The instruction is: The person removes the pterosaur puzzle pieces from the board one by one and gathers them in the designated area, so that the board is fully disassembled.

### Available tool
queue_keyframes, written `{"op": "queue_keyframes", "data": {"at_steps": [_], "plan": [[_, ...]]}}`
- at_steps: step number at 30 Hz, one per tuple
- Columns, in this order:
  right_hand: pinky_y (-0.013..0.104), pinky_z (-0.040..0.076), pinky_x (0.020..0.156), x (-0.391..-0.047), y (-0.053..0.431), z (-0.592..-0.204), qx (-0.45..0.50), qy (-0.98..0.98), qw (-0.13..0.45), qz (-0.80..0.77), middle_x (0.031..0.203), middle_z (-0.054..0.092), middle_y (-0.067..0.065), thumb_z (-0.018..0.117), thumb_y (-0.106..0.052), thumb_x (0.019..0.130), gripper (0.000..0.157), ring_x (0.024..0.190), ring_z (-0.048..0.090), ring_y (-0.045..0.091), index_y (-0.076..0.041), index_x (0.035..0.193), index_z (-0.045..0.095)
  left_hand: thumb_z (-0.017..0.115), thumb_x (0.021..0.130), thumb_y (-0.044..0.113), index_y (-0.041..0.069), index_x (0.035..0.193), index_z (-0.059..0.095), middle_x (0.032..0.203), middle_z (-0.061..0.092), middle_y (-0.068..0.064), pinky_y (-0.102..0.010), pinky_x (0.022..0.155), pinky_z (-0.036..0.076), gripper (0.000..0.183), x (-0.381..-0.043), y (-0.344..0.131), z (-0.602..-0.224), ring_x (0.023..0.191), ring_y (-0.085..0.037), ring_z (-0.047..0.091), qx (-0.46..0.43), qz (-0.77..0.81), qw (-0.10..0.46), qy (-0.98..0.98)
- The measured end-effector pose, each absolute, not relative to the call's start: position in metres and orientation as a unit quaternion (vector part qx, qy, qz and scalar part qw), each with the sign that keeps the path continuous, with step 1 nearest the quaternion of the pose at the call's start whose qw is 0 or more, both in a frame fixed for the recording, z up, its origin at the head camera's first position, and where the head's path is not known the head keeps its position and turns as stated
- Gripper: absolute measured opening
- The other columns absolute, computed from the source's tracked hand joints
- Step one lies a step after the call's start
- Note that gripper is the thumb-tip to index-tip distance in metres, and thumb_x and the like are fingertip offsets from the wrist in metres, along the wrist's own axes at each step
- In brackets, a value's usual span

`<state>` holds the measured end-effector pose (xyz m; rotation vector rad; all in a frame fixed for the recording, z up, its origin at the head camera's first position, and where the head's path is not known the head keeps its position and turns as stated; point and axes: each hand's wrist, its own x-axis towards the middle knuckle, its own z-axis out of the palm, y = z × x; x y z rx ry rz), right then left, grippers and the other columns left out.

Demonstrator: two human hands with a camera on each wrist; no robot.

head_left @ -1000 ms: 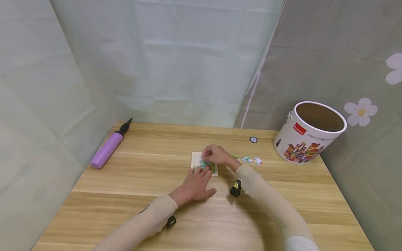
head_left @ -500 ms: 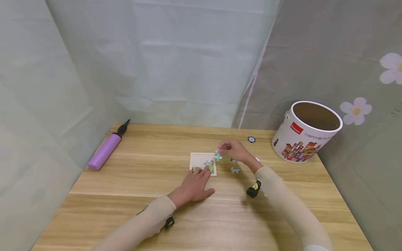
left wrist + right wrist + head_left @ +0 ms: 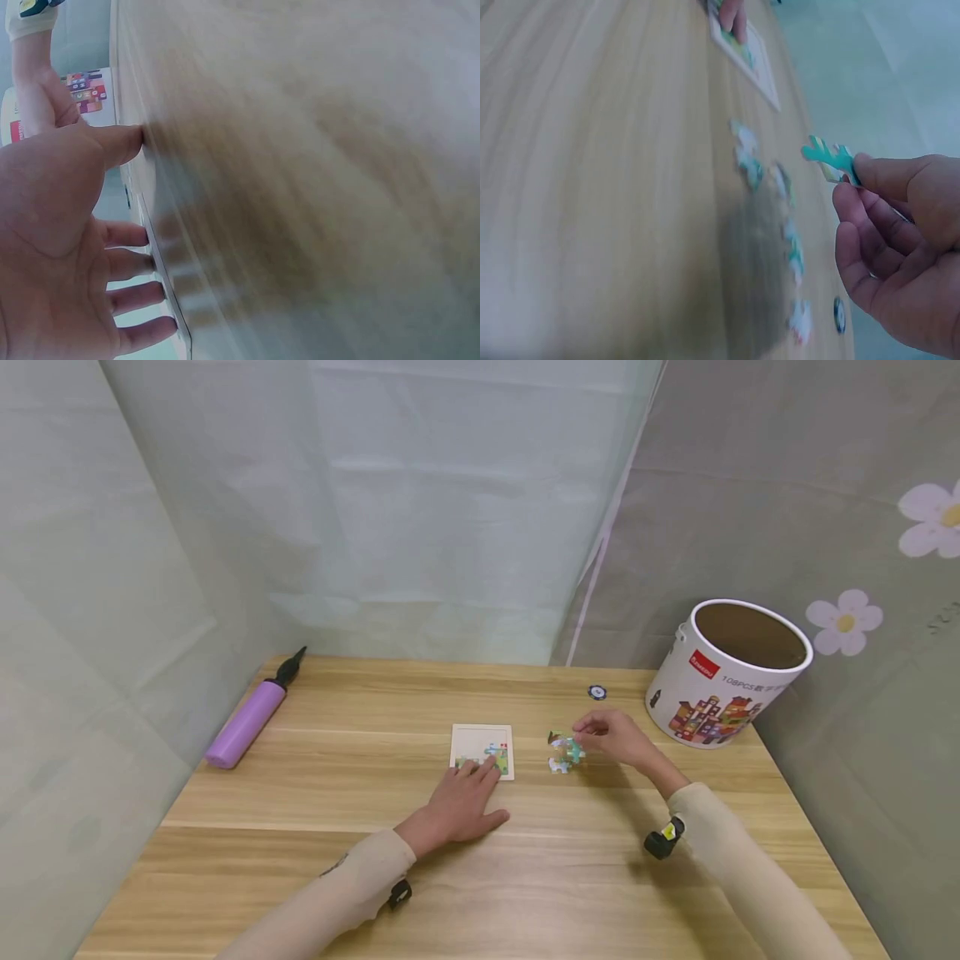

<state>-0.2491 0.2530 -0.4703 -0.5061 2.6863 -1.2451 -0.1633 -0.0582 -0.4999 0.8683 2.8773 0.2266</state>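
Observation:
My left hand [image 3: 461, 802] lies with fingers spread, its fingertips on the lower edge of a small square puzzle board [image 3: 468, 740]. Some joined pieces cover the board's bottom and right side. In the left wrist view the fingers [image 3: 135, 296] look straight, with nothing gripped. To the right of the board, my right hand [image 3: 617, 739] pinches a teal puzzle piece [image 3: 832, 159] between thumb and fingers, held above the table. Below it lie several loose puzzle pieces [image 3: 747, 156], partly hidden by the hand in the head view.
A round poker chip [image 3: 597, 692] lies behind the right hand. At the back right stands a big white bucket [image 3: 686, 693] printed with toy blocks. A purple hand pump [image 3: 247, 724] lies along the table's left side. Cloth walls [image 3: 435, 527] border the wooden table.
My right hand has moved from over the board to the right, carrying the teal puzzle piece off to the loose pieces. The left hand has stayed on the board's edge.

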Motion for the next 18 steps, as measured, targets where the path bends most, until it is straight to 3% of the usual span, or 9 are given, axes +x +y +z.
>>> {"op": "queue_keyframes", "data": {"at_steps": [18], "plan": [[0.027, 0.054, 0.066, -0.240, 0.275, -0.497, -0.129, 0.906, 0.093, -0.392, 0.089, 0.074, 0.002, 0.075, -0.015, 0.093, 0.012, 0.076, 0.064, 0.013, -0.007, 0.101, 0.079, 0.050, 0.101, 0.057, 0.006, 0.156, 0.040, 0.166, 0.031, -0.014, -0.057, 0.113, 0.037, 0.075, -0.164, -0.059, -0.503, 0.144, -0.037, 0.040, 0.289, 0.070, 0.071, 0.952]]}}
